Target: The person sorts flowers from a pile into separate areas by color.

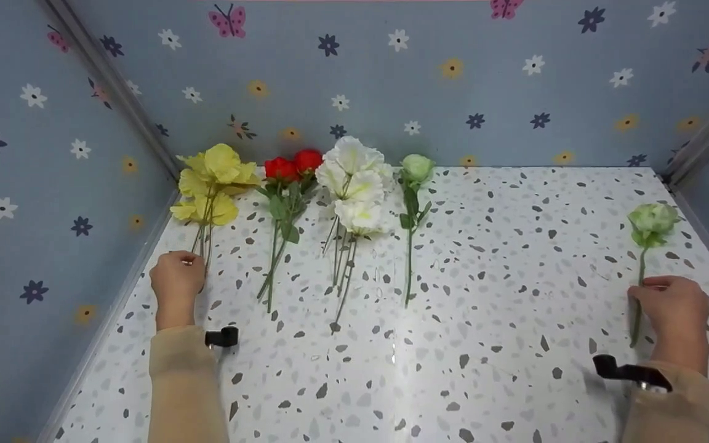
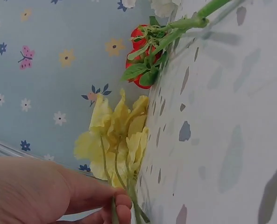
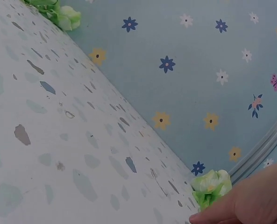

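Note:
At the left end of the table, my left hand (image 1: pixel 177 274) pinches a stem of the yellow flowers (image 1: pixel 222 165). Their ruffled blooms lean toward the back wall. In the left wrist view the thumb and fingers close on one thin stem, and other stems of the yellow flowers (image 2: pixel 117 135) run right beside the fingertips. Far to the right, my right hand (image 1: pixel 677 307) holds the stem of a pale green flower (image 1: pixel 653 223) between thumb and fingers. Its bloom points to the back, and the lower stem shows below the thumb. In the right wrist view the hand hides most of this green flower (image 3: pixel 213 186).
Between the hands lie red flowers (image 1: pixel 280 169), white ruffled flowers (image 1: pixel 354 178) and another light green flower (image 1: pixel 417 167), stems toward me. Patterned panels (image 1: pixel 391 80) wall in the back and sides of the speckled table (image 1: pixel 502 277).

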`<state>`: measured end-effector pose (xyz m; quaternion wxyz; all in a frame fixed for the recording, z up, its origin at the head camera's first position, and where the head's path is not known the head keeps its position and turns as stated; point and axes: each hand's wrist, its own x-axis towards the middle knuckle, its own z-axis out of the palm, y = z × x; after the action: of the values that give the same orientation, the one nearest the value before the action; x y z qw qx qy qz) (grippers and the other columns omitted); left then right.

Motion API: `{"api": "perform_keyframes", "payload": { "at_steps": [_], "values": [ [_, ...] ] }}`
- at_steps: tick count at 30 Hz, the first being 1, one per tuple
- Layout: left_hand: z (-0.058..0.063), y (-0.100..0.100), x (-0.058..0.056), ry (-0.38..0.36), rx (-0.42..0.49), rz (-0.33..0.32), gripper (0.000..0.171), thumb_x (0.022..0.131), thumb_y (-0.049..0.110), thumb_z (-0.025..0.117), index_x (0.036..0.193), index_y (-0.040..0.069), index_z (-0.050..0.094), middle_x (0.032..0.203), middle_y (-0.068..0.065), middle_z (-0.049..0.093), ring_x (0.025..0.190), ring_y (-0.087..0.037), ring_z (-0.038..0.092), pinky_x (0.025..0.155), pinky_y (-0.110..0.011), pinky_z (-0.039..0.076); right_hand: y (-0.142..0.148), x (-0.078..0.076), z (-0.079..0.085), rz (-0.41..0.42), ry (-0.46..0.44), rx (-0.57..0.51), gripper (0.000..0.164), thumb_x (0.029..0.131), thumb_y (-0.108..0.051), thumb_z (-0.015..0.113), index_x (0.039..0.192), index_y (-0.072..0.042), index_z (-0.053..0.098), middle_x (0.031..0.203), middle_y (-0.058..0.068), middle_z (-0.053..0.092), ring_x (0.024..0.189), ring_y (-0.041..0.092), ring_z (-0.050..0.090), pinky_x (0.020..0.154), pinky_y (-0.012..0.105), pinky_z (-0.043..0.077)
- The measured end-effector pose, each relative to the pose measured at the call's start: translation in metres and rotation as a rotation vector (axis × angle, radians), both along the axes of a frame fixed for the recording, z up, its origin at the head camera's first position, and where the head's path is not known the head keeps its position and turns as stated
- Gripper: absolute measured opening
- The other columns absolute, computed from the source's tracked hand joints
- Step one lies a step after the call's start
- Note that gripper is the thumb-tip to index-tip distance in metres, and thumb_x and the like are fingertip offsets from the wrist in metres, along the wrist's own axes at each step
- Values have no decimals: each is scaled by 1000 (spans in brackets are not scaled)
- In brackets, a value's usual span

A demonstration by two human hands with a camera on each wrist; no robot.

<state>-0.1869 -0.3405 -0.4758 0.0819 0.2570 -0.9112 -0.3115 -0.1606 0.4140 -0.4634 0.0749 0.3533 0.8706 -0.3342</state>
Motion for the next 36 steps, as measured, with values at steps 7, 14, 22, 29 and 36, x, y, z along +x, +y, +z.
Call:
{"api": "perform_keyframes", "payload": {
  "at_steps": [7, 14, 22, 29, 36],
  "values": [
    [-2, -4, 3, -35, -3, 22, 35, 100, 20, 48, 112, -5, 70, 118, -27, 67, 104, -47, 60, 91, -58, 47, 3, 2, -2, 38, 25, 25, 48, 100, -22, 57, 141, 2, 52, 130, 28, 56, 106, 37, 56, 72, 39, 47],
    [-1, -1, 1, -175, 39, -8, 44, 100, 36, 54, 112, -4, 67, 113, -25, 66, 97, -38, 59, 81, -50, 50, 7, 1, -1, 5, 10, -56, 46, 99, -19, 60, 141, 1, 53, 110, 16, 66, 96, 25, 63, 74, 35, 52],
    [-4, -2, 0, -175, 18, -28, 28, 91, 22, 63, 100, -3, 70, 107, -26, 67, 96, -40, 60, 82, -54, 50, 12, 0, 0, -8, 36, -94, 47, 97, -21, 63, 140, -1, 55, 105, 9, 67, 78, 10, 63, 66, 25, 55],
    [-4, -3, 1, -161, 13, -46, 30, 91, 22, 61, 102, -5, 71, 109, -27, 68, 97, -43, 61, 82, -54, 51, 15, -2, -2, -18, 55, -119, 51, 97, -22, 64, 142, -2, 52, 109, 9, 64, 76, 6, 63, 68, 24, 57],
    [5, -4, 2, -146, -26, -62, 35, 95, 29, 60, 93, -4, 71, 100, -26, 70, 96, -45, 62, 85, -57, 50, 16, -4, 4, -55, 122, -206, 57, 100, -30, 60, 150, -6, 46, 86, -15, 60, 73, -1, 63, 70, 28, 55]
  ]
}}
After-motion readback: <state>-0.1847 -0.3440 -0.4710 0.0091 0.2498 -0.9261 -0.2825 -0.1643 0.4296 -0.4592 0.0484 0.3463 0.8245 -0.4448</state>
